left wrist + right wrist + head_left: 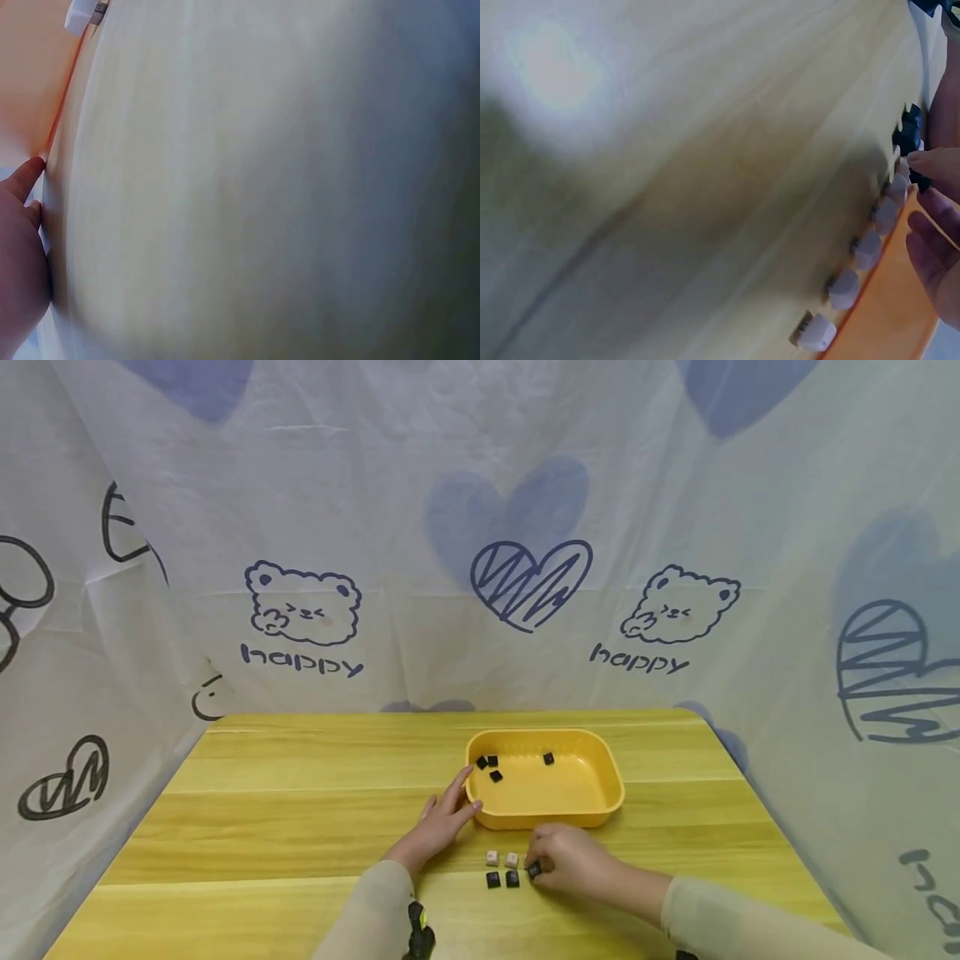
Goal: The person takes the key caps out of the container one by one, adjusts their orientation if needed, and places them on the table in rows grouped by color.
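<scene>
My right hand (573, 862) pinches a black keycap (534, 870) between thumb and finger, just above or on the table; the head view does not settle which. To its left are two black keycaps (502, 880), with white keycaps (492, 858) in a row behind them. More white keycaps (844, 289) of that row show in the right wrist view, hidden by the right hand in the head view. My left hand (437, 828), its fingers extended, touches the left side of a yellow plastic tray (613, 793). Several black keycaps (496, 776) lie inside the tray.
The tray stands toward the back of a yellow wood-grain table (300, 827), directly behind the rows of keycaps. A printed cloth (420, 635) hangs behind the table and along both sides.
</scene>
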Demonstrator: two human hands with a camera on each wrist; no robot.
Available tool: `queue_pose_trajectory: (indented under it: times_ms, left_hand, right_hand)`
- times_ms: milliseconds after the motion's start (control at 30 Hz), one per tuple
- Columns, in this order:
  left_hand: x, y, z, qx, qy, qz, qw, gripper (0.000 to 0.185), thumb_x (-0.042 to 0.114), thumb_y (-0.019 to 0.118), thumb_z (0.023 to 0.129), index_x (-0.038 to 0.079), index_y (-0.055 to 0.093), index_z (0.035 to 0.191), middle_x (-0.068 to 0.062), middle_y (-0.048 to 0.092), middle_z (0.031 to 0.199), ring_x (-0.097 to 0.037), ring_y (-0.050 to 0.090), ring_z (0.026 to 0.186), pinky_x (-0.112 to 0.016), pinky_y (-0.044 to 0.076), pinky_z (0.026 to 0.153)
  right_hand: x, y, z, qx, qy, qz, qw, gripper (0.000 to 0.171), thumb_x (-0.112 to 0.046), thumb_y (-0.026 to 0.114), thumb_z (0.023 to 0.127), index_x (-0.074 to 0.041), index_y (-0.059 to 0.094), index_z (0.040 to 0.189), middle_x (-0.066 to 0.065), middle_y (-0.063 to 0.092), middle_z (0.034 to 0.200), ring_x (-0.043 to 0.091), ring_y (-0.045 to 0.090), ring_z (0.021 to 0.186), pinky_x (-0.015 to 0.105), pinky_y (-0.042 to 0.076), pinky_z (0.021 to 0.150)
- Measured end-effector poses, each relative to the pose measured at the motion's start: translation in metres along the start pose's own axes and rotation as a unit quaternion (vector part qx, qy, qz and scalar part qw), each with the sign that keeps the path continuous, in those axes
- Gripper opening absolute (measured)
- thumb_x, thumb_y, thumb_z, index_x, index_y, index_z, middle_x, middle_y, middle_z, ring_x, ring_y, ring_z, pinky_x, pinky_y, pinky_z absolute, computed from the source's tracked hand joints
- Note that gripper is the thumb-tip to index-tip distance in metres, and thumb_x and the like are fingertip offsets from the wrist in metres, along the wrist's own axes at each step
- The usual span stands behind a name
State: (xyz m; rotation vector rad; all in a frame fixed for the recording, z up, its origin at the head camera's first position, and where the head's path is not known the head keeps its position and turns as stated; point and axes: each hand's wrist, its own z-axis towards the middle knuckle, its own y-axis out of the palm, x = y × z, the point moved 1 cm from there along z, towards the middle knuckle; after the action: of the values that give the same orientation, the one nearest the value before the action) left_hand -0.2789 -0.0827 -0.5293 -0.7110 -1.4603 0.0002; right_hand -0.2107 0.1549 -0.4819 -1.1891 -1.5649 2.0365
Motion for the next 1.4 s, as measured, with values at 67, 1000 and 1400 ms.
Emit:
queue_pose_trajectory:
  times_ms: [67,1000,1400]
  left_hand:
    - [0.000,0.000,0.000,0.000,0.001,-0.002,1.0000,0.067,0.040,0.047,0.103,0.029,0.010,0.158,-0.017,0.031,0.155,-0.030,0.024,0.144,-0.054,-0.010,0.114]
    - [-0.002,0.002,0.001,0.007,0.009,-0.006,0.9999,0.067,0.041,0.048,0.102,0.033,0.011,0.157,-0.017,0.029,0.155,-0.032,0.025,0.143,-0.056,-0.011,0.113]
    - [-0.004,0.002,0.002,0.008,0.004,-0.007,0.9999,0.067,0.043,0.048,0.102,0.033,0.012,0.157,-0.018,0.031,0.154,-0.032,0.024,0.144,-0.055,-0.011,0.113]
  right_hand:
    - [0.001,0.003,-0.001,0.006,0.008,0.004,1.000,0.016,-0.010,0.084,0.072,-0.014,0.077,0.086,-0.015,0.056,0.084,0.000,0.049,0.074,0.022,0.048,0.068]
    - [0.004,0.017,-0.003,0.006,0.070,0.027,0.997,0.018,-0.020,0.087,0.072,-0.026,0.073,0.082,-0.005,0.057,0.111,0.015,0.050,0.103,0.041,0.045,0.089]
    - [-0.004,0.006,-0.006,0.027,0.061,0.018,0.998,0.020,-0.021,0.088,0.070,-0.024,0.074,0.083,-0.002,0.059,0.111,0.019,0.054,0.104,0.046,0.045,0.091]
